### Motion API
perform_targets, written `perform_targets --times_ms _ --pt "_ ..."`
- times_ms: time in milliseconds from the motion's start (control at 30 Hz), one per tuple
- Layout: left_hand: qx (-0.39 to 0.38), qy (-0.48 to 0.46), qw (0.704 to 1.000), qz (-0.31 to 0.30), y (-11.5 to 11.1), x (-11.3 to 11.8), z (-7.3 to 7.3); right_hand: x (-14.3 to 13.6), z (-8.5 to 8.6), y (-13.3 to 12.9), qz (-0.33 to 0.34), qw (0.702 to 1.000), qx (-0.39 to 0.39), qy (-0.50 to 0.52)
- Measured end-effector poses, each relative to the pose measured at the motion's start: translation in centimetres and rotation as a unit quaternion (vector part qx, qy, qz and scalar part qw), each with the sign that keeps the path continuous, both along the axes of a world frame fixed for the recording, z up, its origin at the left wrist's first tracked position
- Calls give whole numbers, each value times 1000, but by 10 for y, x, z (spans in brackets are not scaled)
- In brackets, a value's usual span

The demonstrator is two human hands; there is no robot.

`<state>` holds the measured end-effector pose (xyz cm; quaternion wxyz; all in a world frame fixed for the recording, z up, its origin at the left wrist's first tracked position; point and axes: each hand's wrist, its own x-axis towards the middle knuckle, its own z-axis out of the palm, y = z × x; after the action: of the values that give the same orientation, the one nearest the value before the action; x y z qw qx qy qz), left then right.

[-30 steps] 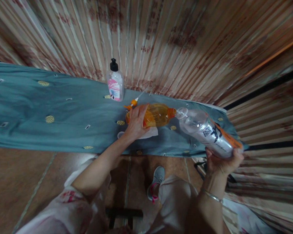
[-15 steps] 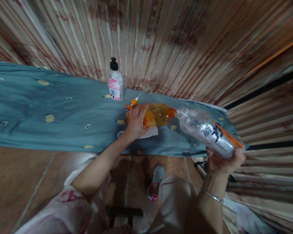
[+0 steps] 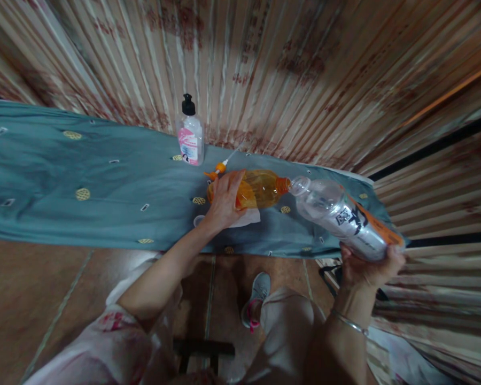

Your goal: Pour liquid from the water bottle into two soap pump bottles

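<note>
My left hand is closed round an orange see-through bottle, which is tilted with its open neck toward the right. In my right hand is a clear plastic bottle with an orange and black label, gripped near its base. The two mouths meet or nearly meet; I cannot tell whether they touch. Beside my left fingers lies an orange pump top with a thin tube. A white paper or cloth and a small clear round cap are near my left wrist.
A clear pump bottle with a black top and pink label stands at the back. Teal cloth covers the narrow table. A pleated curtain hangs right behind it. Below are a tiled floor and a dark stool edge.
Almost nothing differs. My right hand and the clear bottle have shifted very slightly to the right; the view itself has moved a little too.
</note>
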<state>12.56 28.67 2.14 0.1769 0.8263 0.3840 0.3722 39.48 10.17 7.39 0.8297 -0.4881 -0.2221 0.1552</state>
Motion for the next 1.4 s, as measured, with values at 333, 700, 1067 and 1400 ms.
perform_targets --times_ms 333,700,1067,1400 --pt "3 -2 1000 1 0 0 -1 -2 2 0 -3 1000 -7 -8" --pt "-4 -3 1000 -3 0 -1 -1 -5 5 1 -10 1000 -7 -7" --pt "2 0 1000 -3 1 0 -3 -4 3 0 -16 1000 -12 -6" --pt "-1 1 1000 -10 0 -1 -1 -6 4 0 -15 1000 -9 -4"
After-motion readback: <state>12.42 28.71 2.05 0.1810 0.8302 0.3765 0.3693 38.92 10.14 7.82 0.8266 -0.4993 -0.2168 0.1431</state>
